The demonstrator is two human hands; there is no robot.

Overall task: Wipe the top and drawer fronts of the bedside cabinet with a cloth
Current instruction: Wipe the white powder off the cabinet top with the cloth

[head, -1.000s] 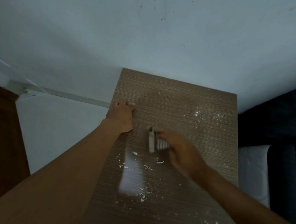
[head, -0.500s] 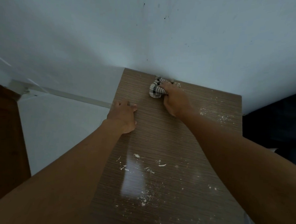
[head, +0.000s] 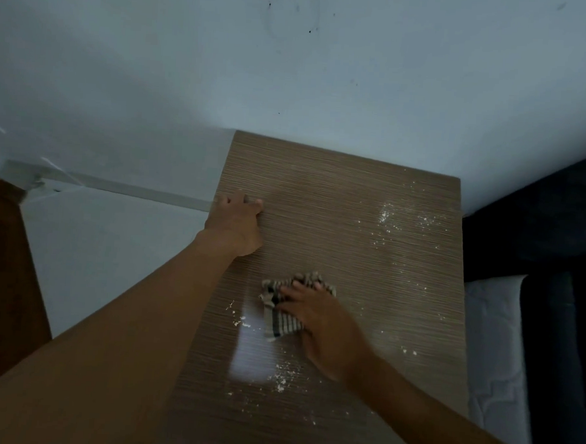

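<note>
The bedside cabinet's wood-grain top [head: 337, 197] fills the middle of the head view, with white crumbs and dust scattered over its right side and near part. A bunched, striped cloth [head: 279, 319] lies near the top's centre, and my right hand [head: 323, 322] presses down on it with the fingers spread over the fabric. My left hand [head: 237, 222] rests on the left edge of the top, fingers curled over the rim. The drawer fronts are out of view.
A pale wall [head: 293, 69] stands directly behind the cabinet. A bed with a white mattress [head: 495, 351] and dark frame [head: 550, 337] sits close on the right. A dark wooden piece of furniture [head: 3, 274] is at the far left, with white floor [head: 107, 246] between.
My right hand has pulled the cloth from the back edge by the wall toward me to the middle of the top. My left hand has stayed on the left edge.
</note>
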